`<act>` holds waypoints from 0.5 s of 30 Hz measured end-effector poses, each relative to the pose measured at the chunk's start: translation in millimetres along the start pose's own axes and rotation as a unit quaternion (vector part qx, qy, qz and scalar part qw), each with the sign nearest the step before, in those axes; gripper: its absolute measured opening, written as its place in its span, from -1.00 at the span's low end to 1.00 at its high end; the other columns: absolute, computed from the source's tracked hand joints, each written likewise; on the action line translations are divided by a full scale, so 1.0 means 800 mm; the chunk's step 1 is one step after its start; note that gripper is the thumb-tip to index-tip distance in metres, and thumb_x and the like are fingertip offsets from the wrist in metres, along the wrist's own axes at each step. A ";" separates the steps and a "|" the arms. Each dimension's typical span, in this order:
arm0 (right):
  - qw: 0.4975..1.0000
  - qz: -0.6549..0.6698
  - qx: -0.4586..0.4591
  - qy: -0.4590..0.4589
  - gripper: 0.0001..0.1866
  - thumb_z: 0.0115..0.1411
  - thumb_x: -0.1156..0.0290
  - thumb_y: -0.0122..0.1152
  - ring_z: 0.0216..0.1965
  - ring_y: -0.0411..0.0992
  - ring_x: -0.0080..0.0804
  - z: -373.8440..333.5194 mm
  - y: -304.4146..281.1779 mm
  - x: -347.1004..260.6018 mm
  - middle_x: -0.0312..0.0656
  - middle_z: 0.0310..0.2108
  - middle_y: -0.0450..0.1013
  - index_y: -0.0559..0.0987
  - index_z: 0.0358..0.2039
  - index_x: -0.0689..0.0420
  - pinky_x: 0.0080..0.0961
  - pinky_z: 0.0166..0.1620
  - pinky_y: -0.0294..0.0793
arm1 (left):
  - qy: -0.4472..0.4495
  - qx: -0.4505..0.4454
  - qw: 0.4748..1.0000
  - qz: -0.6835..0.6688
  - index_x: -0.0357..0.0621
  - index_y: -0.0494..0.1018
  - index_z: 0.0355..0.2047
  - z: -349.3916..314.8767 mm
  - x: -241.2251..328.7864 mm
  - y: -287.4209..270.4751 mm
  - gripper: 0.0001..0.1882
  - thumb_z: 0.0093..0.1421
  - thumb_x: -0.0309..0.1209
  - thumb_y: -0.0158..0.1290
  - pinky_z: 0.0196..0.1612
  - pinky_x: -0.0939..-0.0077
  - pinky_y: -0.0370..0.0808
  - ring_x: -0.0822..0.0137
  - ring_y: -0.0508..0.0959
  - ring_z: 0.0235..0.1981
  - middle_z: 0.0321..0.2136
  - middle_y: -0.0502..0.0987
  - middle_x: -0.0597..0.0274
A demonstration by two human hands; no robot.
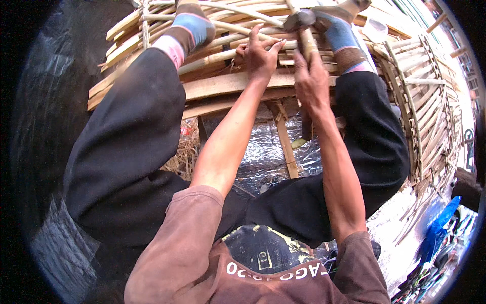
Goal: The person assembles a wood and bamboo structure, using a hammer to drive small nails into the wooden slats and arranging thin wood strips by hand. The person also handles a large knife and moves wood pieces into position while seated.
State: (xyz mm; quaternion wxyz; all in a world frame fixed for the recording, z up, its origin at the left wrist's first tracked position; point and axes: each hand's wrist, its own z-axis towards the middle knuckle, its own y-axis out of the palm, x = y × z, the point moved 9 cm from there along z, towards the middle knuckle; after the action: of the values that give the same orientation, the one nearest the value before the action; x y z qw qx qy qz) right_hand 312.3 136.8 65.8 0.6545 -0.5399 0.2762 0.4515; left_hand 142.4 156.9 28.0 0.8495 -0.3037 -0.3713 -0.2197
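My right hand [311,78] is wrapped round the wooden handle of a hammer [308,43]. The dark metal hammer head [298,20] is raised just above and to the right of my left fingertips. My left hand [260,58] rests over the bamboo strips [202,62], its fingers bent and pinched together near one strip. Whatever those fingertips hold is too small to make out. The strips lie side by side across a split bamboo beam [228,84] in front of me.
My socked feet [195,28] brace on the bamboo at both sides. A woven bamboo panel [425,96] curves along the right. Below the beam are shiny silver sheeting [258,152], a wooden strut [286,144] and dry straw [182,152]. Blue plastic [439,230] lies at lower right.
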 end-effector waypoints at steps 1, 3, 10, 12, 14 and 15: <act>0.999 0.021 0.028 -0.016 -0.62 0.34 0.12 0.07 -0.26 0.50 0.34 -0.001 -0.012 -0.018 0.37 -0.40 0.48 0.41 -0.13 0.24 0.05 -0.29 0.42 | 0.000 0.021 0.999 0.039 -0.09 0.27 0.17 0.003 0.002 -0.003 -0.25 0.04 -0.16 0.35 0.15 0.29 0.04 0.32 0.56 -0.15 -0.38 0.70 0.35; 0.999 0.018 0.012 -0.050 -0.65 0.33 0.16 0.09 -0.29 0.49 0.37 -0.006 -0.011 -0.033 0.35 -0.46 0.48 0.40 -0.17 0.23 0.11 -0.29 0.41 | 0.037 0.026 0.999 0.003 -0.08 0.27 0.17 0.006 0.005 -0.008 -0.27 0.05 -0.17 0.34 0.15 0.23 0.03 0.33 0.56 -0.11 -0.40 0.70 0.35; 1.000 0.003 0.029 0.006 -0.64 0.36 0.14 0.06 -0.52 0.46 -0.22 -0.009 -0.012 -0.012 -0.03 -0.57 0.44 0.43 -0.24 0.26 -0.23 -0.40 0.41 | 0.015 0.006 1.000 -0.016 -0.03 0.31 0.13 0.005 0.001 0.001 -0.30 0.04 -0.14 0.35 0.15 0.27 0.03 0.38 0.53 -0.08 -0.42 0.70 0.39; 0.997 0.064 0.029 0.023 -0.64 0.39 0.11 0.04 -0.65 0.32 -0.52 -0.010 -0.017 -0.001 -0.23 -0.63 0.35 0.42 -0.25 0.22 -0.47 -0.55 0.34 | 0.029 0.008 1.000 -0.007 -0.01 0.37 0.07 0.006 0.004 -0.004 -0.38 0.05 -0.13 0.34 0.14 0.29 0.05 0.37 0.53 -0.09 -0.41 0.70 0.42; 0.994 0.097 0.042 0.039 -0.66 0.40 0.11 0.02 -0.69 0.26 -0.59 -0.015 -0.022 0.027 -0.31 -0.64 0.30 0.41 -0.25 0.18 -0.55 -0.61 0.28 | 0.013 0.006 0.999 0.052 0.07 0.43 0.00 0.003 0.007 -0.006 -0.48 0.08 -0.09 0.31 0.11 0.24 0.10 0.34 0.53 -0.08 -0.40 0.70 0.49; 0.988 0.134 0.048 0.057 -0.67 0.41 0.11 0.00 -0.73 0.20 -0.65 -0.018 -0.025 0.030 -0.38 -0.66 0.26 0.40 -0.25 0.15 -0.63 -0.66 0.22 | 0.011 0.015 0.996 0.086 0.08 0.44 -0.01 -0.001 0.012 -0.009 -0.50 0.08 -0.09 0.30 0.10 0.22 0.12 0.32 0.53 -0.09 -0.39 0.70 0.51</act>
State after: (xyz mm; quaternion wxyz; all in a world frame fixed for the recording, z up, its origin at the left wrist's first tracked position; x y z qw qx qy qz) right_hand 342.6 130.3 50.6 0.5964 -0.4912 0.4041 0.4896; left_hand 144.6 149.6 37.5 0.8739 -0.3192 -0.3373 -0.1436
